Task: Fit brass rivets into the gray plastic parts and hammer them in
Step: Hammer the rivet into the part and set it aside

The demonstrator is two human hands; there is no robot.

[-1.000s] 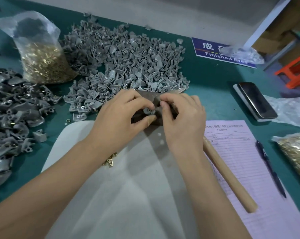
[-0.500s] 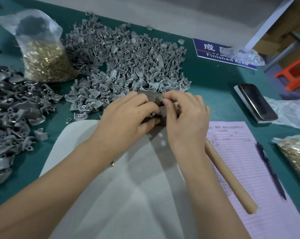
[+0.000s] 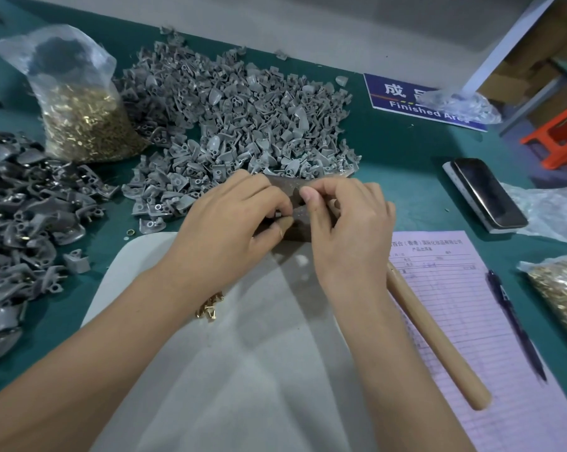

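Observation:
My left hand (image 3: pixel 230 223) pinches a small gray plastic part (image 3: pixel 278 214) between thumb and fingers over a dark metal block (image 3: pixel 283 187). My right hand (image 3: pixel 347 230) is curled next to it, its fingertips pinched at the same part; what they pinch is hidden. A big heap of gray plastic parts (image 3: pixel 236 112) lies just beyond the hands. A few loose brass rivets (image 3: pixel 208 306) lie on the white mat (image 3: pixel 243 370) under my left wrist. The hammer's wooden handle (image 3: pixel 438 340) lies to the right of my right forearm; its head is hidden.
A clear bag of brass rivets (image 3: pixel 83 119) stands at the back left, another bag of rivets (image 3: pixel 559 288) at the right edge. Darker gray parts (image 3: pixel 21 223) pile up at the left. A pink form (image 3: pixel 471 321), a pen (image 3: pixel 516 324) and a phone (image 3: pixel 487 190) lie to the right.
Both hands stay together over the block; the fingers have closed in tighter on the small part, which shows less now. The loose rivets under the left wrist show again.

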